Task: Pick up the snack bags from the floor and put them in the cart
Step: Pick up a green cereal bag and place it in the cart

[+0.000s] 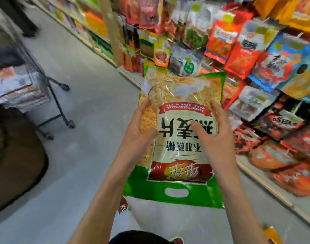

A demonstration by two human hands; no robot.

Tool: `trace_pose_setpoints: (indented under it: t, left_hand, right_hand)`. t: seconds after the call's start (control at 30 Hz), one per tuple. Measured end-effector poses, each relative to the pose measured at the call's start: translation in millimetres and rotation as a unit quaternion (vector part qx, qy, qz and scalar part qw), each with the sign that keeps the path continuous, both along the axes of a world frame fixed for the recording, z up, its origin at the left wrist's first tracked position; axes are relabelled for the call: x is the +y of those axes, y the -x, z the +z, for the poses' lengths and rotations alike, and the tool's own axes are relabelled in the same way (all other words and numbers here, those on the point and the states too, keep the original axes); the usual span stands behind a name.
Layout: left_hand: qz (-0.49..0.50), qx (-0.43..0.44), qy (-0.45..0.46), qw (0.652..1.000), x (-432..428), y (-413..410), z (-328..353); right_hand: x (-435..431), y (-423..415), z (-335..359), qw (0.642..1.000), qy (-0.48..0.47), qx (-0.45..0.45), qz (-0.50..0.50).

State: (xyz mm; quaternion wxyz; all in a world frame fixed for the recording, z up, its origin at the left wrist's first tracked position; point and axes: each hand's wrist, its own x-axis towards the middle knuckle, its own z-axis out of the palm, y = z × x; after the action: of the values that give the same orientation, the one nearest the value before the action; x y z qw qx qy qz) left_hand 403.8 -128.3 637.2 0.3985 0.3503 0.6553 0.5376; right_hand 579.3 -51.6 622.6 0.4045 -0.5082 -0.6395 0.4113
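- Cart (39, 74): left edge of frame, wire basket, blurred packets inside; well apart from bag.
- Left hand (141, 131): grips bag's left edge, thumb on front.
- Snack bag (182, 150): centre frame, green-bordered, held clear of floor between both hands.
- Right hand (212, 136): grips right edge, thumb on label.
- Shelves (273, 67): right side, stocked.
- Step, judged: carrying. Next: swing bag leftward over basket rim, release.
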Motion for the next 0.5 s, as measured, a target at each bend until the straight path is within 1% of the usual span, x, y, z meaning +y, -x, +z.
trace_pose_setpoints:
  t: [0.17,0.27,0.43,0.5]
  left_hand:
    - [0.11,0.027,-0.005,0.994,-40.2,143.4,7.1]
    - [0.159,0.036,0.0,0.987,-66.6,221.7,9.1]
    - [0.244,0.047,0.017,0.969,-98.4,329.2,1.1]
    - [0.264,0.043,0.025,0.963,-104.6,354.5,-1.8]
  right_hand:
    - [-5.9,166.4,-5.4,0.995,0.014,0.029,0.095]
    - [-17.1,259.2,-10.9,0.987,0.028,0.043,0.156]
    - [-26.2,387.8,-16.6,0.965,0.039,0.05,0.253]
    - [-26.1,420.6,-17.8,0.958,0.042,0.051,0.281]
